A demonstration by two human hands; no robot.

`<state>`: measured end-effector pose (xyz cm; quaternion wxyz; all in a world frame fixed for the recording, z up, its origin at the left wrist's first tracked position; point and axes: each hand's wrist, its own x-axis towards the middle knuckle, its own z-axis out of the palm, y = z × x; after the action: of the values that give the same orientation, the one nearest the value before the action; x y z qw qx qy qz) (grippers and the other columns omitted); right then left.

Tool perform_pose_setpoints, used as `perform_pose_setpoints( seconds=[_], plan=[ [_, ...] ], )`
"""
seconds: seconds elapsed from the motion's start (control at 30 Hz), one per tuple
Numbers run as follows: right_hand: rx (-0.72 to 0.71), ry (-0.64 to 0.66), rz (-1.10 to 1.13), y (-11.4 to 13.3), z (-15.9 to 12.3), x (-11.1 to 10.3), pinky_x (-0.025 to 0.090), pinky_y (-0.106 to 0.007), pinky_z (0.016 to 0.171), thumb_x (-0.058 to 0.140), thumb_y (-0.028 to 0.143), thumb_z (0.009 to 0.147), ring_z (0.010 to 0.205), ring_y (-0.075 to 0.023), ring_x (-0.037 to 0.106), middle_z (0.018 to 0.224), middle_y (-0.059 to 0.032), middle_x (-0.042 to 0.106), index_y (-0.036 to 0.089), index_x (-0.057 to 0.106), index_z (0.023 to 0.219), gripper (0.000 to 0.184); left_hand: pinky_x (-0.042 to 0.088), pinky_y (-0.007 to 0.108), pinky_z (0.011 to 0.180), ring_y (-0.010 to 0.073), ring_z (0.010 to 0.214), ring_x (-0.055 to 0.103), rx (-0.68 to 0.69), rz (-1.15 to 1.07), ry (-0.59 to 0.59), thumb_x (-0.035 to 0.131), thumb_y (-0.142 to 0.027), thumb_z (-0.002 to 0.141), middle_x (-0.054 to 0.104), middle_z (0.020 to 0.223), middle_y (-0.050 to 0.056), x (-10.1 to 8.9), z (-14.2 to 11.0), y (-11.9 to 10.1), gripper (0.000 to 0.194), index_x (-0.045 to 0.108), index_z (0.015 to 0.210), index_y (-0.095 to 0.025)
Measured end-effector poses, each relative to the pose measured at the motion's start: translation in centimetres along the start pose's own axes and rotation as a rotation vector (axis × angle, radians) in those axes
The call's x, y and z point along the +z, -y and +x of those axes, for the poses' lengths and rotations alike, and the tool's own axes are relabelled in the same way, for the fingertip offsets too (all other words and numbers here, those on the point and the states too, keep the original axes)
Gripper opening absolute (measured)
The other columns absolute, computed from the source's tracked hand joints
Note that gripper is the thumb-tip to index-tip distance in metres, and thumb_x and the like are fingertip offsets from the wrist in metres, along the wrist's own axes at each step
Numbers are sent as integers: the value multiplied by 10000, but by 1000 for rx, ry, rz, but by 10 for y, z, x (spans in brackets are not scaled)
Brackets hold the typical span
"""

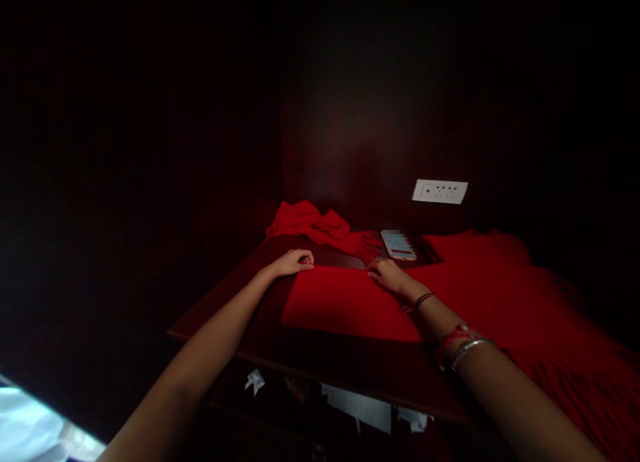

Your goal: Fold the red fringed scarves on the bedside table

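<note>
A red fringed scarf (345, 305) lies spread on the dark table, its left part laid flat in a panel with a straight far edge. My left hand (296, 262) is at the panel's far left corner, thumb and fingers closed on the fabric. Further right along the same edge, my right hand (389, 274) has its fingers bent down and closed on the scarf. Several bracelets circle my right wrist and forearm. The scarf spreads on under and past my right arm, with long fringe at the lower right.
Crumpled red cloth (313, 223) with fringe lies at the table's back left. A phone (399, 245) with a lit screen lies behind my right hand. A white socket plate (440, 191) is on the dark wall. Below the tabletop (340, 359), white papers (357, 405) show in an open space.
</note>
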<state>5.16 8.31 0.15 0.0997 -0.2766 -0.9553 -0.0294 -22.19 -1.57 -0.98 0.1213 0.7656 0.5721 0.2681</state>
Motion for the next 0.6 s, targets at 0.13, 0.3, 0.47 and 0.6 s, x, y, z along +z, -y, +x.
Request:
perform_pose_setpoints(
  seconds=[0.13, 0.3, 0.47, 0.6],
  plan=[
    [12, -57, 46, -2, 2, 3, 365, -199, 680, 438, 154, 756, 758, -134, 545, 798, -68, 613, 131, 601, 754, 164, 345, 214, 629, 120, 665, 458, 26, 29, -15, 488, -357, 703, 507, 683, -4, 0, 1, 1, 206, 503, 669, -155],
    [66, -166, 113, -2, 5, -11, 342, -190, 624, 368, 141, 782, 685, -115, 530, 754, -53, 602, 130, 563, 769, 195, 348, 207, 600, 115, 650, 460, -70, -20, -88, 420, -373, 739, 508, 689, -12, -1, 2, 3, 226, 483, 707, -158],
    [167, -32, 46, 0, 11, -3, 339, -196, 610, 388, 139, 767, 683, -122, 535, 759, -67, 600, 133, 567, 770, 179, 337, 203, 556, 111, 596, 467, -147, 101, -124, 468, -354, 715, 512, 632, -15, 1, 3, 6, 202, 484, 655, -162],
    [181, -54, 9, 8, 8, 10, 350, -232, 696, 345, 185, 807, 803, -149, 519, 891, -107, 566, 130, 562, 856, 230, 344, 208, 559, 116, 599, 483, -127, 203, -111, 478, -324, 718, 528, 639, -4, 2, 3, 11, 172, 492, 657, -164]
  ],
)
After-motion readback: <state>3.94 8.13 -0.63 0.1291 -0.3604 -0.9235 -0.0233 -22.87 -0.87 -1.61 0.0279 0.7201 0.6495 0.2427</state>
